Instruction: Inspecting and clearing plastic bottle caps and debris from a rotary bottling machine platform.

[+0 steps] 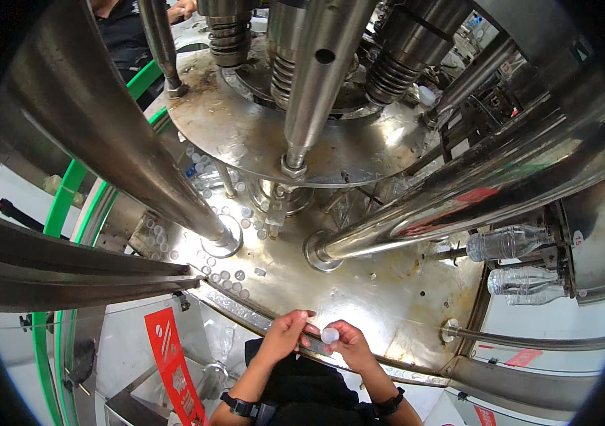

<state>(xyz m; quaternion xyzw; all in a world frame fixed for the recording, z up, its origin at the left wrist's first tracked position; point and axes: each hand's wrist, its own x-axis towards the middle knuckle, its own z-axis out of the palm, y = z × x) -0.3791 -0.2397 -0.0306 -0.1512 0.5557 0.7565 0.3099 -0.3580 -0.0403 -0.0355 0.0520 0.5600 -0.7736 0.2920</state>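
Cap [330, 335], pale and round, at the lower centre, gripped between thumb and fingers of the right hand [350, 346], above the near edge of the metal deck [359, 291]. Clock directions are taken from this cap. Left hand [288, 334], at 9 o'clock: the fingers are bent and drawn close together, just beside the cap; whether they pinch anything cannot be told.

Stage of the work, judged from the layout: partway at most. One cap is up in the fingers; many loose caps [225, 275] lie ungathered on the deck at 10 o'clock, with a further heap [206, 174] at 11 o'clock, around and beyond the foot of the left post [153, 163]. How many of these are left to handle cannot be told.

Surroundings: at 12 o'clock, a round metal plate [224, 135] beneath heavy springs [228, 42]; at 2 o'clock, two clear bottles [507, 243] at the machine's side; between 8 and 9 o'clock, a red strip [174, 369]; far off at 11 o'clock, a co-worker's hand [183, 10], well apart.
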